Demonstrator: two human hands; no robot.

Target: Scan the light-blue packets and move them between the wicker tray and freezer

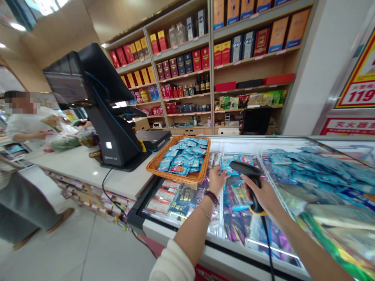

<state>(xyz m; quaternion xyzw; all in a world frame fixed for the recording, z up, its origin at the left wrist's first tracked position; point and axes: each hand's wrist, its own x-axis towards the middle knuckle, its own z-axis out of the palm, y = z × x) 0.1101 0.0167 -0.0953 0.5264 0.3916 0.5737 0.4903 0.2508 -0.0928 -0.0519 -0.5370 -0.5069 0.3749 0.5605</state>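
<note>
My left hand (218,180) reaches over a glass-topped display freezer (187,230), its fingers on a blue foil packet (230,164). My right hand (263,195) grips a black handheld barcode scanner (249,171), whose nose points left toward that packet. A black cable (268,244) hangs from the scanner over the freezer's front edge. Just left of my left hand, a woven wicker basket (191,178) holds several blue and red sachets (183,156). More blue sachets (316,173) lie under the glass on the right.
A black point-of-sale terminal (111,117) stands on a white counter (76,169) left of the basket. Beyond it, a person (26,128) holds bagged goods. Wooden shelves (187,66) of boxed liquor and bottles fill the back wall.
</note>
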